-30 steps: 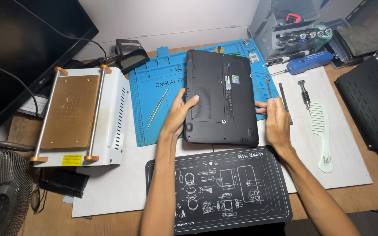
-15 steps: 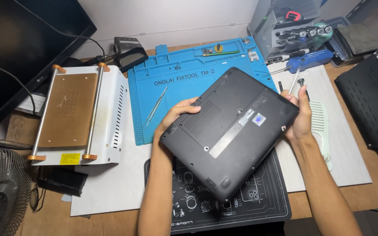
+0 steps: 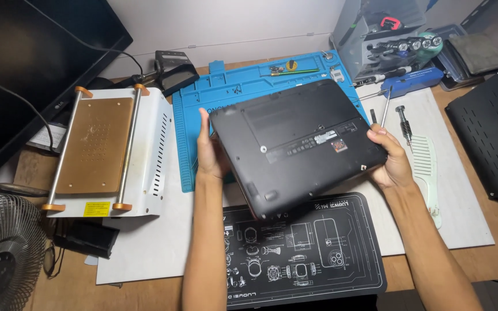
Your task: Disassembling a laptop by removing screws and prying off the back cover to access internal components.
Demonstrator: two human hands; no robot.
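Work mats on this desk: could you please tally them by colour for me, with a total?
Blue mat: 1
Black mat: 1
White mat: 1
Total: 3
Both hands, left and right, hold the black laptop above them.

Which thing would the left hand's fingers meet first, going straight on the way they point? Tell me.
The left hand points toward the desk's far edge. The blue work mat lies first in that line, then the wall; the hand may pass above it, as depth is unclear.
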